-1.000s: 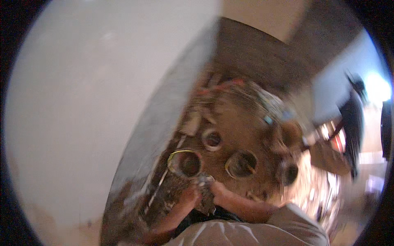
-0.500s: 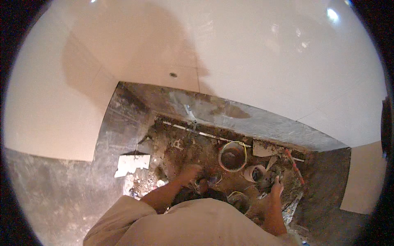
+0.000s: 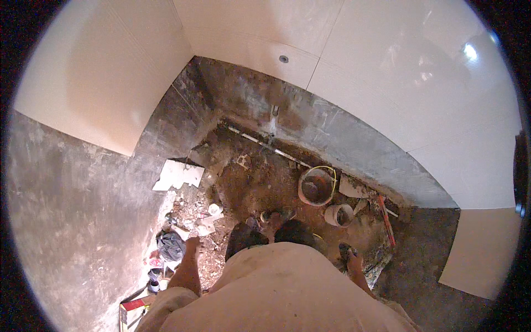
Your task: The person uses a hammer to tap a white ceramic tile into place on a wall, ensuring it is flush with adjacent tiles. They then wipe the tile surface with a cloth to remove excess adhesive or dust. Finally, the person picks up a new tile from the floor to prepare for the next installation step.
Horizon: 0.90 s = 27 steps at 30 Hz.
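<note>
My left hand (image 3: 192,243) hangs at the left, nearest to a dark crumpled bag (image 3: 170,246); its fingers point away from the view, so I cannot see how they are bent. At the lower right my right hand (image 3: 354,262) is closed around a small dark thing (image 3: 345,252) that I cannot make out. Beyond it a short, wide pipe-like ring (image 3: 332,216) stands on the dirt. A larger round container (image 3: 303,195) with a yellow loop (image 3: 333,180) around its rim stands behind that ring.
A broken white board (image 3: 177,175) lies at the left near pale rubble (image 3: 210,243). Along the back wall runs a white pipe (image 3: 260,141). A red level-like bar (image 3: 385,220) leans at the right. Grey-based walls (image 3: 332,124) enclose the dug-out floor (image 3: 249,180).
My left hand has moved from the dirt in the middle to the left, beside the dark bag. My right hand has drawn back towards me, and the view has shifted.
</note>
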### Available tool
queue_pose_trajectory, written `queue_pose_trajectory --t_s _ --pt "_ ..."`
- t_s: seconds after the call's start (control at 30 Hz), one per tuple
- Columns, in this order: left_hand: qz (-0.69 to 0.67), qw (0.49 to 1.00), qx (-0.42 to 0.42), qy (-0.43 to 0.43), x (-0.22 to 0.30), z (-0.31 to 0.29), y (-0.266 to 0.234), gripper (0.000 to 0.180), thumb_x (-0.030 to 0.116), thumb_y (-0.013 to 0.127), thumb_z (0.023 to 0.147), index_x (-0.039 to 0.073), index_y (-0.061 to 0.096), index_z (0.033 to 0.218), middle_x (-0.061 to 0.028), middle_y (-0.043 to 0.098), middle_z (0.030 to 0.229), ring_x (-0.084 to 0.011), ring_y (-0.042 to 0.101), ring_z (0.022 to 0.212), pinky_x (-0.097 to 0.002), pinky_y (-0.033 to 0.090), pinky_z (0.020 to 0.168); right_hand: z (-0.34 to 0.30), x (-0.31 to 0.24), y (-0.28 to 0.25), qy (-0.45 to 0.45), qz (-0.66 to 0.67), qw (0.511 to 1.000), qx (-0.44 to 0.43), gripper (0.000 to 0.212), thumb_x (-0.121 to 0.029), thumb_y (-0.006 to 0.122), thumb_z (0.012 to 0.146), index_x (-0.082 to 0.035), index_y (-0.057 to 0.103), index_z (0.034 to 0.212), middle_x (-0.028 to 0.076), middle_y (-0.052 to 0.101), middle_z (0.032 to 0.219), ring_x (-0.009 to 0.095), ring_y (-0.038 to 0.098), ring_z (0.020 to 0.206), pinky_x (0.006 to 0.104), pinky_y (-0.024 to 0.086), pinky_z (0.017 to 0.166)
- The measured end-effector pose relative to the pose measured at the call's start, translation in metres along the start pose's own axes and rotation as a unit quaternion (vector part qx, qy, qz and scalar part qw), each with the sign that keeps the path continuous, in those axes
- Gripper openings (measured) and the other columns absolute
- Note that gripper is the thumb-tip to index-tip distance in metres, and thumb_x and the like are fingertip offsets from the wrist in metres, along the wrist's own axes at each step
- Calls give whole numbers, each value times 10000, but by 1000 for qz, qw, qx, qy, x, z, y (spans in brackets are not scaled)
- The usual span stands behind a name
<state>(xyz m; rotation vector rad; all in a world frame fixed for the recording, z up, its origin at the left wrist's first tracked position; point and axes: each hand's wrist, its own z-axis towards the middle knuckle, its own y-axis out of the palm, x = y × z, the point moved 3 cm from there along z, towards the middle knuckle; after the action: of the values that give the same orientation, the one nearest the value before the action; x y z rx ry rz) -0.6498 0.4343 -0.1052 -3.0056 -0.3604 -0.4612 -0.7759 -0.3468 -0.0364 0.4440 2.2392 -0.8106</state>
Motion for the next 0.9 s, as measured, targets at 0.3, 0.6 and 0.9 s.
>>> queue_pose_trajectory --t_s 0.3,0.6,0.9 --pt "546 640 43 539 -73 55 41 419 423 615 978 36 701 1111 -164 728 978 -320 701 875 -461 575 706 -11 -68 24 -223 -318 920 -57 458 -335 741 922 24 653 1192 165 713 1080 351 688 940 467 547 791" --pt "-49 977 194 77 -93 -149 48 393 356 602 994 87 605 1281 -100 725 1078 -199 692 853 -353 540 668 145 -65 33 -155 -473 854 -151 668 -498 689 926 -13 560 1367 240 652 1269 381 621 1154 491 472 974" --pt "-21 976 211 -41 -188 -268 121 458 416 650 969 94 582 1287 -100 701 1122 -248 690 949 -448 510 802 224 -113 127 -56 -424 892 -143 939 -606 683 890 15 372 1523 267 568 1377 369 570 1230 555 422 1046"
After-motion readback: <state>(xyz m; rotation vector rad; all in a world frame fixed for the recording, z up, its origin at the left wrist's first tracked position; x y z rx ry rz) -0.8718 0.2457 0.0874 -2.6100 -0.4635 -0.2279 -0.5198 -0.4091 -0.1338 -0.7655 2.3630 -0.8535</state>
